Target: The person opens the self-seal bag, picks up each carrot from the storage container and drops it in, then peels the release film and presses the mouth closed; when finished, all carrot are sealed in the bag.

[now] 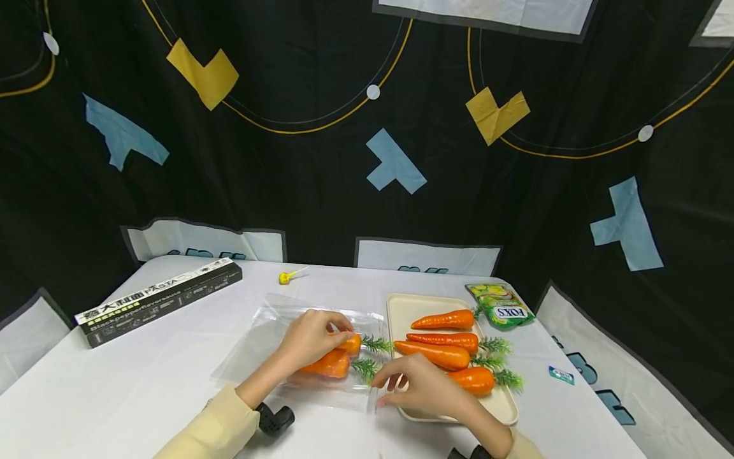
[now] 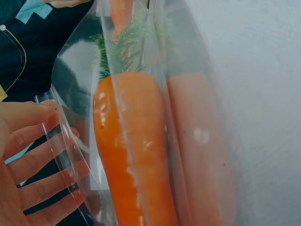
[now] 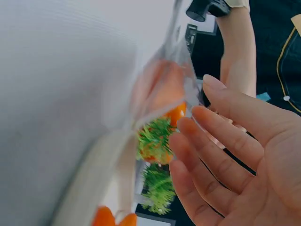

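On my cam, L hand [image 1: 311, 338] pinches clear bag [image 1: 246, 350] w/ 2 carrots [image 1: 325, 366]; R hand [image 1: 421, 384] is loose near right edge.

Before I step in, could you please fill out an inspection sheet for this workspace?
Surface: white table, with things spread across it.
Job's things: clear plastic bag with two orange carrots in it; beside it, a cream tray bearing four loose carrots.
Clutter: black pasta box at the left, yellow lollipop toward the back, green FOX'S packet and small blue-green packet at the right.
Hands: left hand pinches the bag; right hand is at the bag's edge, fingers relaxed, contact unclear.
Cables: nothing seen.
Surroundings: patterned black backdrop behind the table.
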Available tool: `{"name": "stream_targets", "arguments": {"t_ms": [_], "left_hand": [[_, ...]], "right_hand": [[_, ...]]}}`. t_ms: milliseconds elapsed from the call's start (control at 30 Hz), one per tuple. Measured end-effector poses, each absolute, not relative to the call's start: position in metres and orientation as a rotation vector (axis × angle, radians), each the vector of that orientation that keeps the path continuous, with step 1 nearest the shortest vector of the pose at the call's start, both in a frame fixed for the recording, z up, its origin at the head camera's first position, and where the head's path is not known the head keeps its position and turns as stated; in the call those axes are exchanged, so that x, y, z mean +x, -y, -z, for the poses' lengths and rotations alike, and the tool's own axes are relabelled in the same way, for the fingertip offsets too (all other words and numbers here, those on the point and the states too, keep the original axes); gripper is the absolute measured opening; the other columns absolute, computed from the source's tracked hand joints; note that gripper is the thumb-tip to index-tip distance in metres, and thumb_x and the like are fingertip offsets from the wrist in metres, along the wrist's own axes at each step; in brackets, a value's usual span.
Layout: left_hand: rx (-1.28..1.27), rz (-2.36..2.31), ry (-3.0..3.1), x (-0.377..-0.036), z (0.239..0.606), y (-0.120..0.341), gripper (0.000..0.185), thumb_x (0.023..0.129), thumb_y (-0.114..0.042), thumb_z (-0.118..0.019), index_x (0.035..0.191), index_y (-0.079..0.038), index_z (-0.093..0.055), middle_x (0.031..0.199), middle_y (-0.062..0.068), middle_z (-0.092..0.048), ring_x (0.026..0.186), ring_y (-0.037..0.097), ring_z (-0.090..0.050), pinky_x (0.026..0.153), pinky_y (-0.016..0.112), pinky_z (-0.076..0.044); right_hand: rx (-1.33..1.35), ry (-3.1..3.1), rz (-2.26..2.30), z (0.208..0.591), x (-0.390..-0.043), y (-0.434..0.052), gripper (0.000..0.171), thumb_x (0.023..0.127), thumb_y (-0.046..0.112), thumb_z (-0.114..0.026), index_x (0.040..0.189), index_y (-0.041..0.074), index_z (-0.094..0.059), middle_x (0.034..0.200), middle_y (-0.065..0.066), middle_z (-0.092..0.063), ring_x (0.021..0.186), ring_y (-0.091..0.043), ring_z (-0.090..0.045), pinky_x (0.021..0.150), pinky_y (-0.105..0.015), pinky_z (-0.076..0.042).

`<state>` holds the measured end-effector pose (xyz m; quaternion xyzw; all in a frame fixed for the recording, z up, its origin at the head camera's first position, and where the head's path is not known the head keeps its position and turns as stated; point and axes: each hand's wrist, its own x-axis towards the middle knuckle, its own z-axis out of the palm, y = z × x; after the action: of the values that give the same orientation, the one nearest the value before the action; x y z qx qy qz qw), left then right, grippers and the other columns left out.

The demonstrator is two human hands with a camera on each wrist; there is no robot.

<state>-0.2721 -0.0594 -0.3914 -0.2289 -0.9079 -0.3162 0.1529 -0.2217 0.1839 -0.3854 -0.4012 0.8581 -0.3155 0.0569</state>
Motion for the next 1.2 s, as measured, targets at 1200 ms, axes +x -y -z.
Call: {"name": "stream_targets", "arguments": {"t_ms": [1200], "left_hand": [[-1.105,0.469,2.968,-0.330,0.352,0.052,0.019,0.089,-0.022,-0.070,0.106,-0.015,-0.073,0.101,0.000,-0.069,0.097,0.023,-0.063,0.078,0.045,-0.052]], "right_hand": [[-1.270,-2.801,0.926,0.406,-0.220,-0.174,0.008,0.085,0.009,-0.074,0.084,0.017,-0.073,0.082,0.017,-0.065,0.071,0.006,-0.055,0.064,-0.017,-0.050]]}}
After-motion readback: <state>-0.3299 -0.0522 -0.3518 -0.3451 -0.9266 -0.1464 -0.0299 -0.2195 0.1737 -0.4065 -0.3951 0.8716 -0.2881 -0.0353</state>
